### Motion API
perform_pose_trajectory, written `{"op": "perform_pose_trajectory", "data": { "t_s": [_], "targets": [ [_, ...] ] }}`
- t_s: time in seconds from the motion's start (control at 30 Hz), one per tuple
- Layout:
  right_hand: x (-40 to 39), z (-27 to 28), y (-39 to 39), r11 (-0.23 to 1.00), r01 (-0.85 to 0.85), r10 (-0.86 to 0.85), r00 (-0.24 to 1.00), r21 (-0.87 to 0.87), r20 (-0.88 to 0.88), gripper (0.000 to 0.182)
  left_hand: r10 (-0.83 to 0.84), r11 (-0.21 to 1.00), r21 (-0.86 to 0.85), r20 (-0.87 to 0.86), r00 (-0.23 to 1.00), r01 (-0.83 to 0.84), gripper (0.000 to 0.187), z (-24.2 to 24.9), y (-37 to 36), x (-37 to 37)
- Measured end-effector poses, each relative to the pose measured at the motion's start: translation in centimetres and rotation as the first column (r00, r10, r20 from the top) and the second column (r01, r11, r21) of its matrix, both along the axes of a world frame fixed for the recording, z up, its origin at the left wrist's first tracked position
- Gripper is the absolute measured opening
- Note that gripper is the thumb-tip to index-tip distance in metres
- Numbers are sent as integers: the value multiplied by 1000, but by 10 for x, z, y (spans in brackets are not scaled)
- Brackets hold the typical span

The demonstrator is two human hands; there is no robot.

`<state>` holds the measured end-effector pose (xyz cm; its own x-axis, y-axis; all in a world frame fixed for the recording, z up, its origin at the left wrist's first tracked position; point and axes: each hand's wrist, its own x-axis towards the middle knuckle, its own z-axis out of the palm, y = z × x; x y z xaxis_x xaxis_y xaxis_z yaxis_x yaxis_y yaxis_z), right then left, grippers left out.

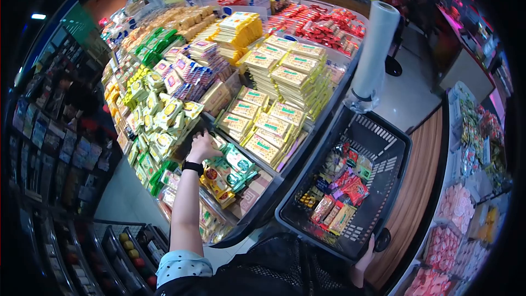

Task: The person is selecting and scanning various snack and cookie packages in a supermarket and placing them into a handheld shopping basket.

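Note:
My left hand [203, 147], with a black band at the wrist, reaches into the display among wrapped snack packets. Its fingers are apart, and I see nothing held in them. Just beside it lie green-and-white packets [238, 164] and yellow packets [217, 184]. Beyond the fingers are stacked cream-coloured packets [241, 111] with green print. My right hand [367, 256] grips the near right edge of a black shopping basket [400, 156]; part of that hand is hidden. Several small packaged snacks [350, 183] lie inside the basket.
A roll of clear plastic bags [377, 49] stands upright at the display's right corner. Red packets [312, 24] fill the far compartments. Shelves with pink packets [442, 244] line the right side, and dark racks [60, 148] stand on the left.

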<state>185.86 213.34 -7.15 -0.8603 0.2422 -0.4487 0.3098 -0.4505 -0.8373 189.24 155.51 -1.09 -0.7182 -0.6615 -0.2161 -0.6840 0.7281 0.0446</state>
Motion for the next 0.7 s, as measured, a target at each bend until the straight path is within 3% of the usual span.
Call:
{"op": "perform_pose_trajectory", "data": {
  "t_s": [0.07,0.13,0.27,0.4,0.47,0.53,0.6,0.7],
  "targets": [
    [-3,-9,3,998,-10,10,1000,-63,-3,36,41,999,11,1,999,-41,115,-4,-2,-5],
    [-6,-17,7,1000,-19,19,999,17,-36,32,88,995,42,19,996,-89,111,0,2,-9],
    [-12,-27,9,997,8,-3,999,81,-51,31,142,988,-63,3,990,-142,110,11,15,-17],
    [-17,-23,7,998,39,-38,999,49,-22,35,-29,974,-224,-212,977,-19,103,46,63,-32],
    [-18,-29,9,992,49,-49,999,118,1,38,-326,944,-193,-412,851,269,99,76,113,-51],
    [-21,-25,7,987,50,-56,998,152,36,37,-506,835,-58,-471,723,547,98,74,154,-75],
    [-22,-27,8,989,50,-57,997,137,46,36,-533,606,298,-536,655,737,99,73,210,-103],
    [-24,-26,7,994,77,-82,994,76,74,32,-776,297,372,-443,449,880,99,27,285,-144]
  ]
}}
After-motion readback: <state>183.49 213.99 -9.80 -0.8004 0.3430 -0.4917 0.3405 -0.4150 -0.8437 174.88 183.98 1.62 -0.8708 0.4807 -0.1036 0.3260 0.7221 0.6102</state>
